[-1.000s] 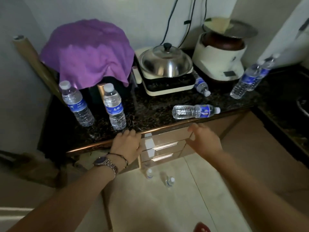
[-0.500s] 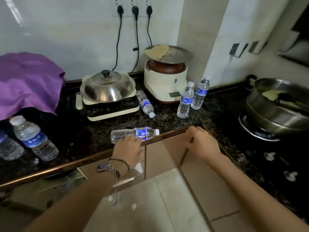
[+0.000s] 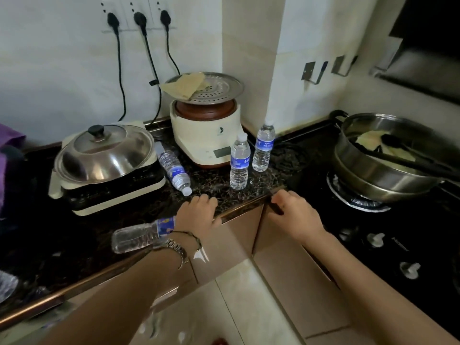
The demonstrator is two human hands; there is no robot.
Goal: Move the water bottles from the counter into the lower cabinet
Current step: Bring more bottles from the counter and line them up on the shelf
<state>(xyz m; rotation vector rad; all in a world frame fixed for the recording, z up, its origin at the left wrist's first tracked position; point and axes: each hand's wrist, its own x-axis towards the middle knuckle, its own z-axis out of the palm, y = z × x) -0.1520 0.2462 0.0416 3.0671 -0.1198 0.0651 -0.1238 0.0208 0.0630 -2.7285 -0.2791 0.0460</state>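
Dark counter [image 3: 74, 235] carries four water bottles: two upright [image 3: 239, 165] [image 3: 263, 148], two lying [image 3: 174, 170] [image 3: 139, 236]. Left hand [image 3: 199, 212] rests curled at the edge, right hand [image 3: 296, 212] hooked there; neither holds a bottle

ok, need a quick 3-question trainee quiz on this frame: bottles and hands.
1. True or false: both hands rest at the counter edge.
2. How many water bottles stand upright beside the white cooker?
3. The bottle by the left wrist is: A upright, B lying on its side, C in the cabinet.

Key: 1 true; 2 two; 3 B.
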